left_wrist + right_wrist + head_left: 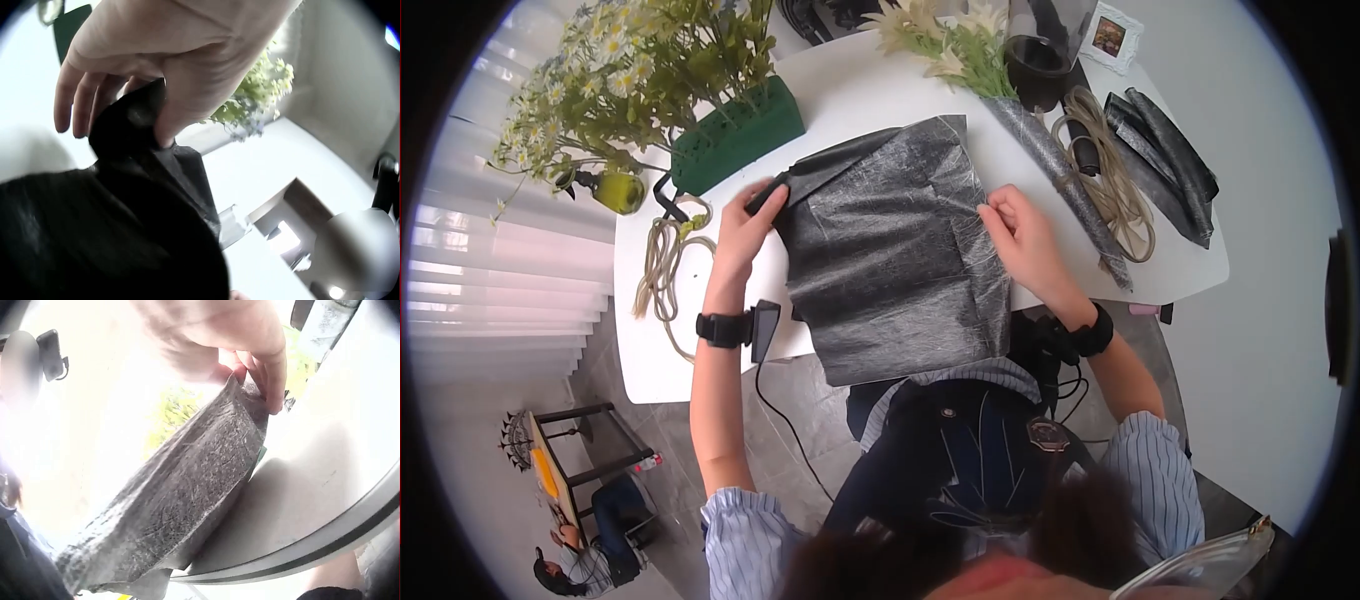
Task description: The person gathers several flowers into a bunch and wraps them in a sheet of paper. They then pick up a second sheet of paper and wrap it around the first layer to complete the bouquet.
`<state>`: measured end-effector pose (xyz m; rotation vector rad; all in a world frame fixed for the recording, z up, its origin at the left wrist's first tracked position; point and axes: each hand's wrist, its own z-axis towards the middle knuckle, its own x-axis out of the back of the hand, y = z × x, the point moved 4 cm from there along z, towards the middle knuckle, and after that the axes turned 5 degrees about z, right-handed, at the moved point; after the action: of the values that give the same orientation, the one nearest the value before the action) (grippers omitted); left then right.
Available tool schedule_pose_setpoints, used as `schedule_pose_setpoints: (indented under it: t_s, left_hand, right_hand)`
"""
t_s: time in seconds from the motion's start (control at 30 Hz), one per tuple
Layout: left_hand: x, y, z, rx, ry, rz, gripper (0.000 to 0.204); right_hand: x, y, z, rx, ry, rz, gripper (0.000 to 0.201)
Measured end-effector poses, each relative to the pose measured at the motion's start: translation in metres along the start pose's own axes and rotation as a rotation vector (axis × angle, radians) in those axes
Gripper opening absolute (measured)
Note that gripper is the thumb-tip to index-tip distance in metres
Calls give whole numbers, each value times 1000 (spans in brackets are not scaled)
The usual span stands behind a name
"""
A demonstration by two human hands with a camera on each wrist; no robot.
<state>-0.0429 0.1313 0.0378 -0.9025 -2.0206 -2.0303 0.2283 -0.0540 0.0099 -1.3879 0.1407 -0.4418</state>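
The black wrapping sheet [895,250] lies on the white table [850,90], its near edge hanging over the table's rim; the left hand [748,228] pinches the sheet's left edge between thumb and curled fingers; the right hand [1020,240] pinches its right edge likewise; a green foam block [735,135] sits beyond the sheet's left corner.

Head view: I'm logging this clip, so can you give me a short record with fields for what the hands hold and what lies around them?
held item: dark grey fibrous wrapping sheet, draped over the near table edge
left hand: pinches the sheet's left edge
right hand: pinches the sheet's right edge
surface: white rounded table
left of sheet: green floral foam block with daisies, coiled raffia cord
right of sheet: wrapped flower bunch, rolled dark sheets
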Motion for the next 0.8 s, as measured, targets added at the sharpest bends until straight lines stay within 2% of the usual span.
schedule_pose_setpoints:
  t_s: [0.1,0.2,0.23,0.37,0.43,0.47,0.57,0.7,0.8]
  left_hand:
    - [0,26,25,-285,49,148,60]
    - [2,77,33,-469,99,333,63]
    - [5,89,37,-560,18,391,65]
    - [-14,147,14,-647,-353,553,85]
    - [-34,143,12,-698,-640,621,82]
    - [-38,142,10,-535,-799,526,77]
    - [-42,150,6,-551,-901,378,71]
    - [-50,148,-13,-499,-777,534,40]
    - [-42,148,-2,-712,-593,653,34]
  right_hand:
    - [3,1,3,14,-22,48,9]
    - [10,1,2,41,-35,66,9]
    - [11,0,1,52,-35,69,9]
    - [13,-4,-2,38,-25,90,6]
    - [13,-1,-3,15,-21,128,6]
    - [14,-2,-3,26,-27,136,7]
    - [16,-5,-4,40,-29,147,9]
    - [26,-3,-8,60,-31,128,10]
    - [31,0,-8,67,-63,196,10]
